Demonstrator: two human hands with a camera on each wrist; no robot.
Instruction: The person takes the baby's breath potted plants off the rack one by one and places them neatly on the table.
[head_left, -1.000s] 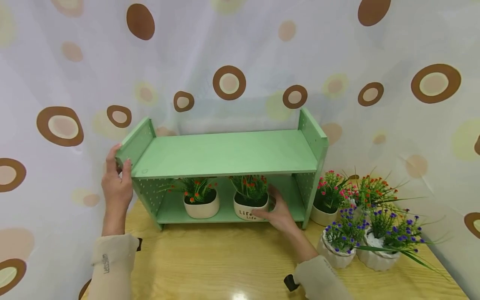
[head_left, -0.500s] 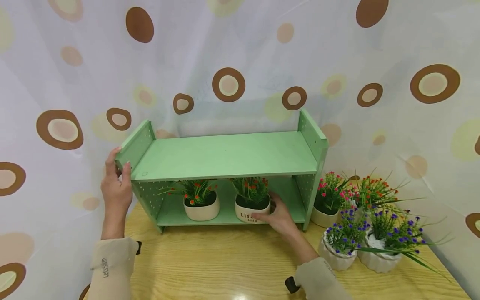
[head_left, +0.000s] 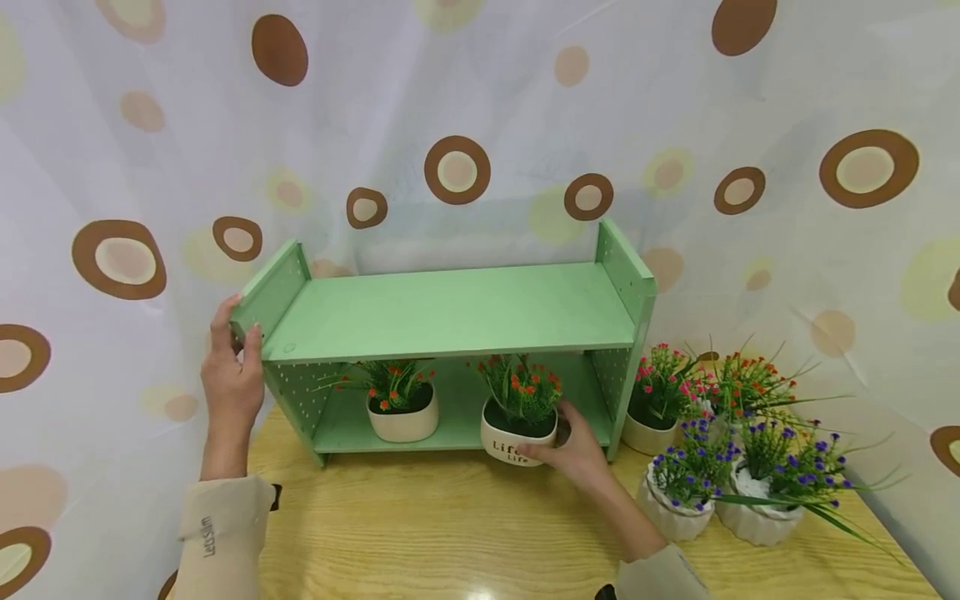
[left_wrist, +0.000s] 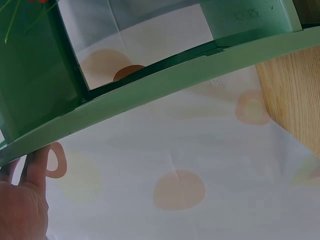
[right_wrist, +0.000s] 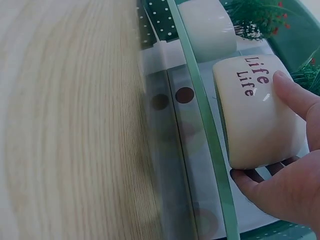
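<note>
A green two-tier shelf (head_left: 450, 310) stands on the wooden table. My left hand (head_left: 233, 379) grips the front top corner of its left side panel, thumb on the inner face; in the left wrist view its fingers (left_wrist: 37, 170) meet the panel's edge. On the lower tier, my right hand (head_left: 581, 457) holds a white flowerpot (head_left: 501, 440) lettered "Life" with orange-red artificial flowers. The thumb presses the lettered front, and other fingers go round the right side and behind, partly hidden. The pot's base overlaps the tier's front edge in the head view. Left of it sits a similar pot (head_left: 405, 423).
Right of the shelf several more potted flowers are grouped: a pink one (head_left: 652, 432), an orange one (head_left: 750, 379), and purple ones in white fluted pots (head_left: 678, 512). A spotted curtain (head_left: 465, 83) hangs behind. Wooden tabletop (head_left: 420, 525) lies in front.
My right hand has shifted the "Life" flowerpot to the right and toward the front of the lower tier. The left hand keeps its grip on the side panel; the other pot stays put.
</note>
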